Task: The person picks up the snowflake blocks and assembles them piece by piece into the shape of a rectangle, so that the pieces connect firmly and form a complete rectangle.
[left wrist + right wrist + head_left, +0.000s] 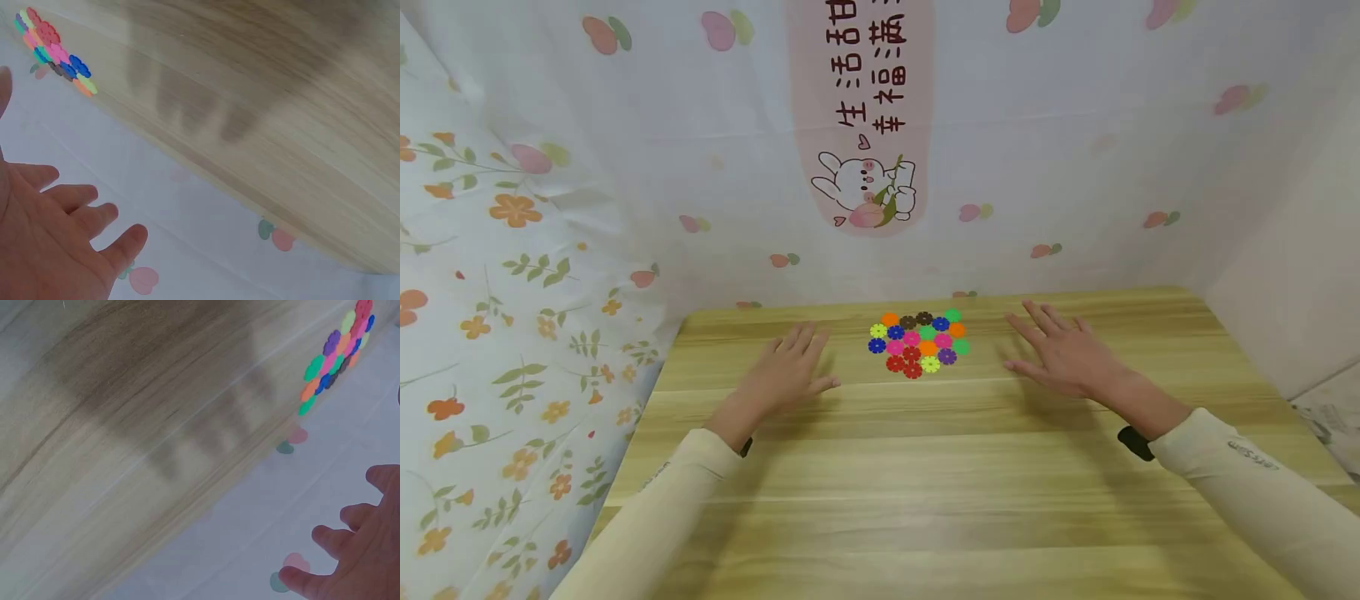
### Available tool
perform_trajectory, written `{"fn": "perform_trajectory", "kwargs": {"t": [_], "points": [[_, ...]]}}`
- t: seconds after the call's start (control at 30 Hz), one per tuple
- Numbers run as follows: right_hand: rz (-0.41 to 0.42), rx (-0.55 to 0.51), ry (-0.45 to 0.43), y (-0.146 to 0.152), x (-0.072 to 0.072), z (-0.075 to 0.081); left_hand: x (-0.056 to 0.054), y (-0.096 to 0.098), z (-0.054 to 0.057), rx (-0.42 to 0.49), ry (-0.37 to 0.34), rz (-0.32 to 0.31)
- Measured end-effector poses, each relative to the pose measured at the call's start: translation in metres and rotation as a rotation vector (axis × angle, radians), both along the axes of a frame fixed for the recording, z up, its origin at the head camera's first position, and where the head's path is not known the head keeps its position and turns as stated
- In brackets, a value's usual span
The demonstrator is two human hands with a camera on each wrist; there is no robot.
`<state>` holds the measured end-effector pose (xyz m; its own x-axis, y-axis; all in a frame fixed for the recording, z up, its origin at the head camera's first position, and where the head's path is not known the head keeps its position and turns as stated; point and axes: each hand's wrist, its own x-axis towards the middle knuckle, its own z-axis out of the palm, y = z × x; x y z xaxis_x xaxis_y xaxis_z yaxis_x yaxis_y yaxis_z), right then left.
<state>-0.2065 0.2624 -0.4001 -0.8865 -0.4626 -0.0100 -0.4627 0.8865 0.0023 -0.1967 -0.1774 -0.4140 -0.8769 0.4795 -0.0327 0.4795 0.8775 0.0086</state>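
Several small flower-shaped plastic discs (912, 339) lie flat in a tight patch at the table's far middle, in red, pink, orange, yellow, green, blue, purple and brown. To their left, my left hand (786, 367) hovers palm down over the wood, fingers spread and touching nothing. On the other side, my right hand (1063, 354) is held the same way, apart from the discs. The left wrist view shows the discs (55, 53) at its upper left, beyond the spread fingers. In the right wrist view the discs (337, 356) appear at the upper right.
A wooden table (910, 492) spans the foreground. Behind it hangs a white cloth (722, 150) printed with fruit and a rabbit. A flower-patterned curtain (512, 333) borders the left side, and a pale wall (1292, 217) stands at right.
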Motion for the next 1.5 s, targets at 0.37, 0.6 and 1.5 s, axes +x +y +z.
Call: {"fn": "perform_trajectory", "kwargs": {"t": [0.37,0.6,1.5], "points": [[-0.003,-0.061,-0.002,-0.005,-0.015,0.007,-0.022,0.017,0.005,0.058,-0.002,0.008],[-0.031,-0.101,-0.05,-0.015,-0.025,0.012,-0.033,0.021,0.005,0.116,-0.058,0.073],[-0.196,-0.635,-0.244,-0.037,-0.051,-0.02,-0.054,0.05,-0.034,0.814,-0.139,0.362]]}}
